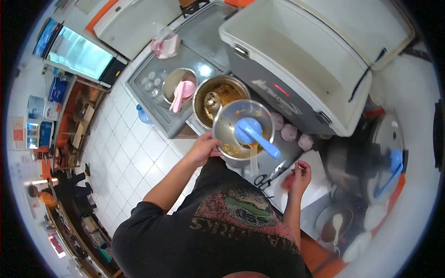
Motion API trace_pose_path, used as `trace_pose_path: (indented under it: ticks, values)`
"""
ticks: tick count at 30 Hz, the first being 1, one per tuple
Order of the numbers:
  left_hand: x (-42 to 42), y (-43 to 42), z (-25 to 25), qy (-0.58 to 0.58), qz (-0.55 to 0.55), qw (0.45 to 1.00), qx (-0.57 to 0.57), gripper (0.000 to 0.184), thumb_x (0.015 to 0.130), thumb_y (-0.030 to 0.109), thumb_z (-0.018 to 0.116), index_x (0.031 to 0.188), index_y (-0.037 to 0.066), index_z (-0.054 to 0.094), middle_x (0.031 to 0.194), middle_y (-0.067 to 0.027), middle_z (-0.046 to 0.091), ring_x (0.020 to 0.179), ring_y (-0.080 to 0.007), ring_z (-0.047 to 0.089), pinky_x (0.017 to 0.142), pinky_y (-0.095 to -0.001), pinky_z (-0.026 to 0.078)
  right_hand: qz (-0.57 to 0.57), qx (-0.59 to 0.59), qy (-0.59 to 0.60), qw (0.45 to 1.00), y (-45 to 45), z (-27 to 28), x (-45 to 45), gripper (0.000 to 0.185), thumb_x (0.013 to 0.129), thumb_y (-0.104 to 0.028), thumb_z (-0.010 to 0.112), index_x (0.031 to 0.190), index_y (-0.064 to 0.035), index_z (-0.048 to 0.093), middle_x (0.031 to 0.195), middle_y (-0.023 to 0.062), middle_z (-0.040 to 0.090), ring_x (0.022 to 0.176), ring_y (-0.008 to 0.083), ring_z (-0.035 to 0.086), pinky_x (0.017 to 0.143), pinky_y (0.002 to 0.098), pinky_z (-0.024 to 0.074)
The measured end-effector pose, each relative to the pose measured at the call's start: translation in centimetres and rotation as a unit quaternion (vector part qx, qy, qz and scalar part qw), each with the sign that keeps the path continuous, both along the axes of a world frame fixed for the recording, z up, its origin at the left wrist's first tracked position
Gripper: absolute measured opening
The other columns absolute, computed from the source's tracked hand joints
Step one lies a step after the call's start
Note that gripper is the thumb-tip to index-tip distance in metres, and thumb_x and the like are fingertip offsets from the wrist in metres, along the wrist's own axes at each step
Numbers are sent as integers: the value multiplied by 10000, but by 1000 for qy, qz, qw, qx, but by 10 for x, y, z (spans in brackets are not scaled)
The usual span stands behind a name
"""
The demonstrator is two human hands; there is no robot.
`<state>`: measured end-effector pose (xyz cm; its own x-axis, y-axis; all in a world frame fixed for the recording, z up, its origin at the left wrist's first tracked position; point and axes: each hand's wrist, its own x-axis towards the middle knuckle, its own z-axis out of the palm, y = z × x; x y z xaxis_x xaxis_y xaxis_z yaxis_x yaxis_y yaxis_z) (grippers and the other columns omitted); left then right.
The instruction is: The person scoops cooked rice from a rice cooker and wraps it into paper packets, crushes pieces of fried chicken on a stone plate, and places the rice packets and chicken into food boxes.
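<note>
My left hand (206, 149) grasping metal bowl (226, 127) by rim, blue ladle (249, 131) inside | bowl: at near edge of surface (283, 151) | right hand (300, 176): fingers curled above white sheet (316, 181), can't tell if holding | step, I'd judge: steadying bowl | next move: calls for firm, level grip

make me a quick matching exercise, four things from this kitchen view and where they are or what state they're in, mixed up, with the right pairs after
1. blue ladle
2. pink ladle
3. scissors
4. cooler box

A. by the white sheet
B. standing with its lid open
C. inside the metal pot farthest left
D. in the bowl held by the left hand

Right pairs: 1-D, 2-C, 3-A, 4-B
</note>
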<state>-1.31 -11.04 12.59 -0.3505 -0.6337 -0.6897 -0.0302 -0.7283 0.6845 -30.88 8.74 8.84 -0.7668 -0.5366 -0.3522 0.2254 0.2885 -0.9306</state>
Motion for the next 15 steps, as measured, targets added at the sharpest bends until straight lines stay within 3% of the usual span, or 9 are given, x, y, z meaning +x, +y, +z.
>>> trace_pose_path:
  ticks: [1,4,6,10,13,14,15]
  values:
    - [18,-15,6,-3,23,1000,-22,260,861,55,591,1108,-20,561,927,-88,638,735,-153,678,658,-299,625,5,-1,0,1000,-17,-5,9,198,901,-49,598,1097,-31,606,958,34,618,787,102,579,677,243,476]
    - [91,-66,2,-40,82,993,-72,268,854,52,588,1108,-22,554,936,-96,646,747,-166,687,613,-277,620,153,-30,58,986,-75,-27,45,183,898,-76,619,1077,-43,630,963,30,651,806,90,575,720,231,474]
    - [136,-97,13,-46,128,983,-119,272,851,45,580,1109,-29,545,932,-102,647,740,-172,689,598,-264,616,225,-49,25,973,-132,-14,91,186,893,-88,625,1072,-41,645,963,31,658,829,93,585,739,249,484]
    - [219,-152,28,-113,217,956,-163,282,855,25,549,1119,-67,514,914,-125,638,715,-186,691,619,-267,625,334,-87,161,925,-264,-16,171,227,873,-66,610,1092,-11,639,991,94,677,902,161,647,814,287,500]
    - [289,-182,6,-104,245,947,-179,295,853,26,516,1131,-74,517,1017,-171,647,779,-221,709,695,-280,620,384,-76,273,879,-375,-17,212,332,823,-147,636,1133,-30,625,1060,141,674,988,310,621,852,435,480]
    - [301,-188,7,-115,260,942,-178,284,852,25,514,1116,-80,511,1010,-175,651,779,-227,710,705,-281,620,392,-59,357,846,-407,-36,222,326,846,-189,603,1137,-44,628,1109,154,671,1063,327,617,891,446,479]
    - [311,-195,5,-112,258,943,-177,284,852,25,514,1116,-80,511,1010,-175,651,779,-227,710,705,-281,620,390,-57,360,846,-430,-50,232,326,846,-189,603,1137,-44,628,1109,154,671,1063,327,617,891,446,479]
